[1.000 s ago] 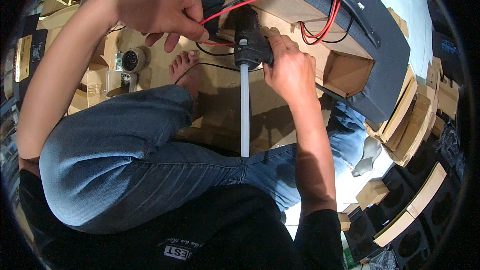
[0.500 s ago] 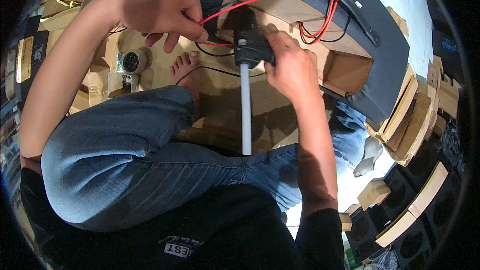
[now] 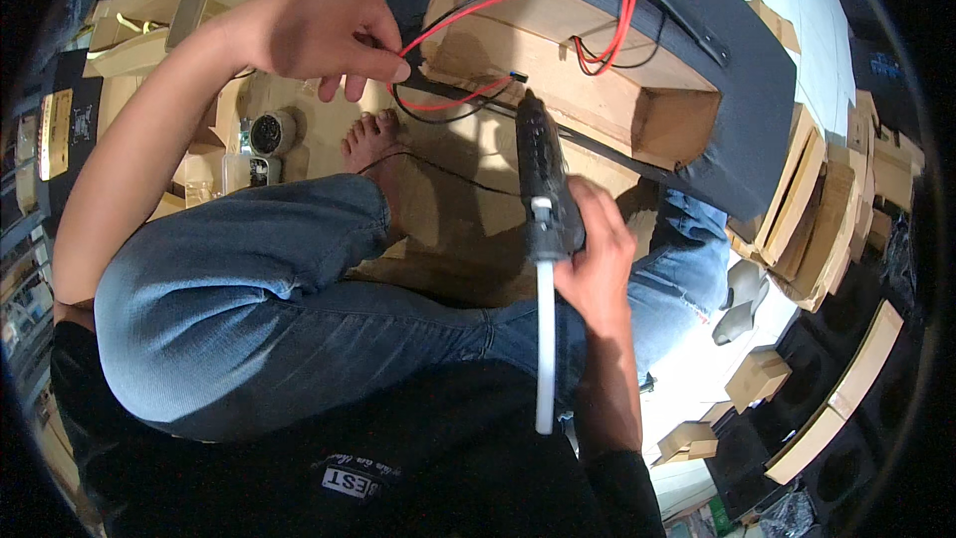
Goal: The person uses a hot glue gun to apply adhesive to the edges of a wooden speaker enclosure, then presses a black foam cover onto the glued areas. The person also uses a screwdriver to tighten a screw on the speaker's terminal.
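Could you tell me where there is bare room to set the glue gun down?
Bare cardboard floor lies between the bare foot and the glue gun in the right hand. Crowded: the wooden box, where the left hand pinches the red wire.

Glue gun (image 3: pixel 543 179): matt black plastic; glue stick (image 3: pixel 545 339) milky, smooth. Box (image 3: pixel 558 50): raw matt wood inside, black rough cloth outside. Wires (image 3: pixel 478 10): glossy red, black plastic. Jeans (image 3: pixel 279 289): blue denim.

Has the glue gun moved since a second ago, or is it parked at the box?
Yes. The glue gun in the right hand has pulled back toward the person, away from the wooden box, where the left hand pinches the red wire.
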`<act>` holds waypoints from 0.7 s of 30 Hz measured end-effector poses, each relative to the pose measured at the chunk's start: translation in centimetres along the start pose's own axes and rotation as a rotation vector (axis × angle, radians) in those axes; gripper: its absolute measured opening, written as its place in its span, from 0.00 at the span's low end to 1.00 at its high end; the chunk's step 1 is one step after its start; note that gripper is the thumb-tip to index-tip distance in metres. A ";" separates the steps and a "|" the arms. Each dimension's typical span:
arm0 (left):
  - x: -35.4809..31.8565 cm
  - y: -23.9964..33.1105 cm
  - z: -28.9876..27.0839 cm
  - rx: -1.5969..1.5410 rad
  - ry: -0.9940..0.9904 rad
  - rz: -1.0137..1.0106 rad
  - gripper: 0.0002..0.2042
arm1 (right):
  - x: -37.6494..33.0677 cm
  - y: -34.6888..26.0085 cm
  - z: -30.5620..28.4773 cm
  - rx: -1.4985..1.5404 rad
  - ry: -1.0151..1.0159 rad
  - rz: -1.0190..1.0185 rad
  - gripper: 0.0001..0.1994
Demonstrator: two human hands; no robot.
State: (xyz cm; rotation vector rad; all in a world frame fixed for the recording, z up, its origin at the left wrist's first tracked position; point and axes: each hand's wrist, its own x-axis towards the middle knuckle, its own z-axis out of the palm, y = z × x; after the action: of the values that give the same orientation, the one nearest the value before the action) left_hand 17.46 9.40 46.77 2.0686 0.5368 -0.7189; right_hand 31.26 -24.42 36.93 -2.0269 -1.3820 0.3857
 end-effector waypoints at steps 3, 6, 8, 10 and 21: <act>0.1 0.5 0.8 -0.027 0.073 0.010 0.13 | -3.1 -0.4 0.4 0.204 0.148 0.081 0.23; 0.2 1.6 1.0 -0.014 0.081 -0.023 0.13 | -5.2 -0.5 0.4 0.371 0.194 0.165 0.22; 0.4 2.1 1.2 -0.053 0.069 -0.022 0.13 | -5.6 0.2 0.7 0.380 0.260 0.107 0.22; 0.7 2.9 1.5 -0.045 0.043 -0.064 0.11 | -5.6 0.7 0.8 0.390 0.303 0.068 0.22; 1.8 3.6 5.3 -0.281 0.005 -0.101 0.10 | -5.6 3.3 0.5 0.531 0.339 0.026 0.27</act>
State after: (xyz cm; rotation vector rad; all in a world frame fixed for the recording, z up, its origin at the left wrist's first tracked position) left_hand 19.39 3.21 45.24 1.7928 0.7074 -0.6557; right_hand 31.08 -30.10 33.75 -1.5826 -0.9257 0.3547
